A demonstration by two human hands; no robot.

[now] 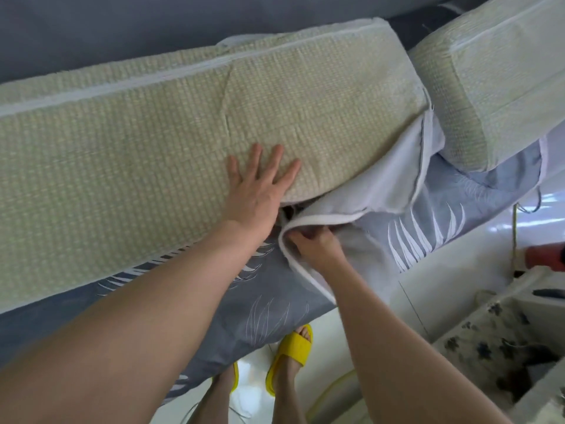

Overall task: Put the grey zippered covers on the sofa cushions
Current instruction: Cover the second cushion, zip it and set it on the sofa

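**Left hand (260, 185) flat on cushion, right hand (312, 240) gripping cover edge**

Long cushion (153, 142): pale green weave, lies across grey sofa back (122, 22), white zip seam along its far edge. Grey cover (269, 289), white feather print, spread beneath it and showing along the cushion's near edge. White lining (367, 185) turned out at the cushion's near right corner. Second woven cushion (489, 96) just beside the first, at right, grey print fabric under it too.

Left hand: fingers straight and spread, palm pressing the cushion top near that corner. Right hand: fingers curled round the cover's white piped rim (321, 217), just below the corner. Yellow slippers (293, 353) on white floor (443, 286), beneath the cover's overhang.
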